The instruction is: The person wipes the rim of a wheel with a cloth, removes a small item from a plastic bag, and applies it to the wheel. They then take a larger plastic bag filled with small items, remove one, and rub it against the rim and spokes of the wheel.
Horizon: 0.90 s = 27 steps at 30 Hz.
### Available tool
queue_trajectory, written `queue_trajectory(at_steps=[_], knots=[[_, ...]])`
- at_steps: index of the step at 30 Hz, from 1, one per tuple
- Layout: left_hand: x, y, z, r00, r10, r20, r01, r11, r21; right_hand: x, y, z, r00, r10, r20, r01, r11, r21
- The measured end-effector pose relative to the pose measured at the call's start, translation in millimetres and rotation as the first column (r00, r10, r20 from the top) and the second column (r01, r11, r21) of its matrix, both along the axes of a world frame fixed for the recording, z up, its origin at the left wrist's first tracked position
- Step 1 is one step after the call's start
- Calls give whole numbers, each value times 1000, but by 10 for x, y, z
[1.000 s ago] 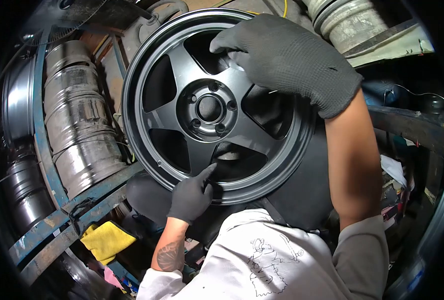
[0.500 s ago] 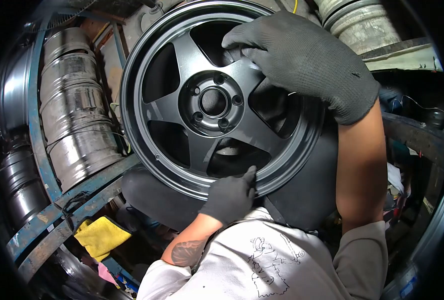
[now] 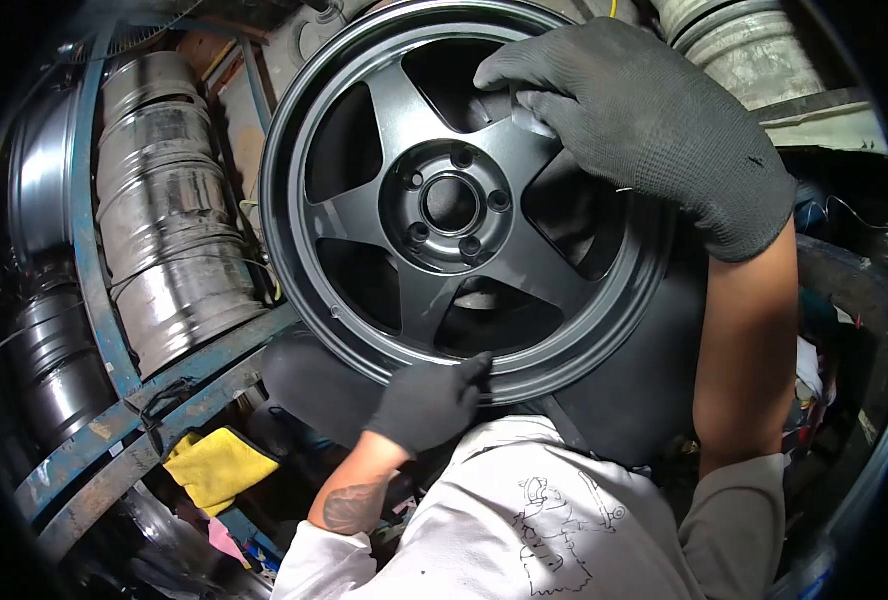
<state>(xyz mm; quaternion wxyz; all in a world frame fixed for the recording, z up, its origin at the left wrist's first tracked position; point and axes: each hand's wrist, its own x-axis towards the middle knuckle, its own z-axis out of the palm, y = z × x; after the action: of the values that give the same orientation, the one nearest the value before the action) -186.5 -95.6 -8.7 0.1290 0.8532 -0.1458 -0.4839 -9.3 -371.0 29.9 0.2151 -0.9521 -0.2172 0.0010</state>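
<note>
A dark five-spoke wheel rim (image 3: 461, 200) rests across my lap, its face turned up toward me. My left hand (image 3: 426, 400), in a dark glove, grips the rim's lower edge, with the thumb over the lip. Above the upper right spoke is my right hand (image 3: 654, 125), in a grey glove. Its fingers are bent around a small pale piece (image 3: 530, 122) against the spoke; what it is cannot be made out clearly.
Stacked metal rims (image 3: 174, 200) stand at the left behind a blue metal frame (image 3: 89, 230). A yellow cloth (image 3: 221, 468) hangs on the frame's lower bar. More rims (image 3: 749, 55) sit at the upper right.
The view has shifted, so the wheel appears a little farther right. My left hand has moved left along the rim's lower edge. My right hand remains by the same spoke.
</note>
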Motion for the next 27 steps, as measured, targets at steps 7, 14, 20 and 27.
queue_trajectory(at_steps=[7,14,20,27], knots=[[353,726,78,921,64,383,-122,984,129,20,86,128,986,-6,-164,22,995,94],[689,1196,-203,935,-294,200,151,837,526,24,23,68,992,-27,-121,37,996,84],[1344,1379,116,849,-389,357,179,848,498,52,-5,96,1000,22,-18,-24,996,-89],[756,935,94,936,-335,106,261,865,428,-37,19,-64,989,-21,143,28,998,-49]])
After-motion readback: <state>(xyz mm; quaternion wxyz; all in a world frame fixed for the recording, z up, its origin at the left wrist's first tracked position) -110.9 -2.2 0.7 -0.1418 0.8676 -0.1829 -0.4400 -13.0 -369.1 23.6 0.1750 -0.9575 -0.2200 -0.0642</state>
